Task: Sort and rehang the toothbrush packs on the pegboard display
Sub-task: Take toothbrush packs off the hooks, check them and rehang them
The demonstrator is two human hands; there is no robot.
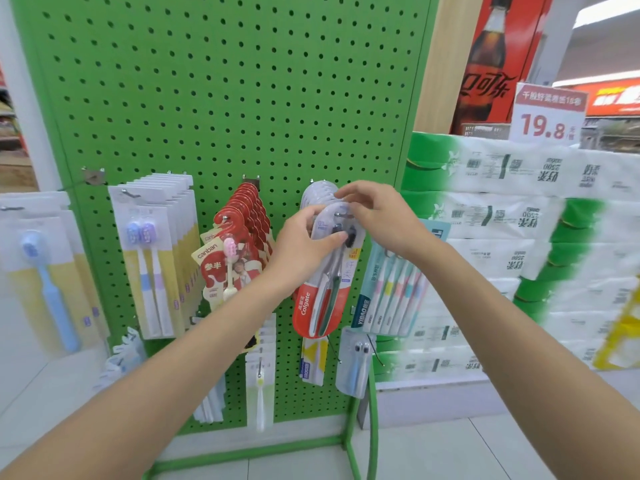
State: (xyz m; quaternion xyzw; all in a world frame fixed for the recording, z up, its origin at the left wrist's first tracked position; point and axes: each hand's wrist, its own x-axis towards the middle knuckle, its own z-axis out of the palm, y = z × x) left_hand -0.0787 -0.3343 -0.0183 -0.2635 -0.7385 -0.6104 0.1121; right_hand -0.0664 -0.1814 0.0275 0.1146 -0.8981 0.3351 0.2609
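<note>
A green pegboard (242,98) carries hanging toothbrush packs on its lower half. My left hand (304,244) grips the top left of a red and clear Colgate pack (322,296), thumb across its front. My right hand (377,216) pinches the pack's top right edge at the metal peg (341,213). Several like packs (317,190) hang behind it on that peg. To the left hang red Canban packs (239,237) and white and yellow two-brush packs (156,258). A teal multi-brush pack (391,292) hangs at the right, partly behind my right wrist.
Smaller packs (260,375) hang on the lowest row. Stacked toilet paper bales (502,244) with a 19.8 price sign (547,116) stand right of the board. More blue-brush packs (41,271) hang at far left. The board's green foot frame (263,448) sits on a tiled floor.
</note>
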